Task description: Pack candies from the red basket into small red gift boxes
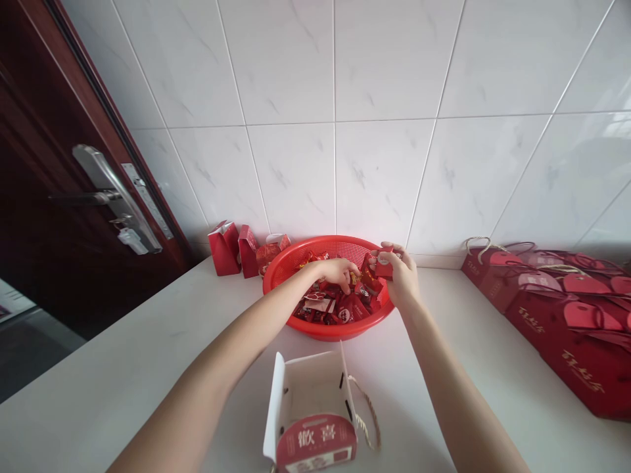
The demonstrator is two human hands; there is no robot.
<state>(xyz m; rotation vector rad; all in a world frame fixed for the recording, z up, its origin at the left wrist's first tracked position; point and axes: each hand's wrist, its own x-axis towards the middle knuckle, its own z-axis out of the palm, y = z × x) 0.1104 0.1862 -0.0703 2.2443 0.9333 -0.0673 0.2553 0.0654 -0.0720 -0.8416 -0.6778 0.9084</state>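
A red plastic basket holds many wrapped candies, mostly in red and gold. My left hand reaches in among them, fingers curled down and closed; what they grip, if anything, I cannot make out. At the basket's right rim, my right hand is closed around a small red packet. In front of the basket, close to me, an open gift box stands with its flaps up, a red front flap with white characters and a rope handle. Its visible inside is bare.
Several small red boxes line the wall left of the basket. Many red gift boxes with rope handles stand together at the right. A dark wooden door with a metal handle is at the left, and a tiled wall rises behind.
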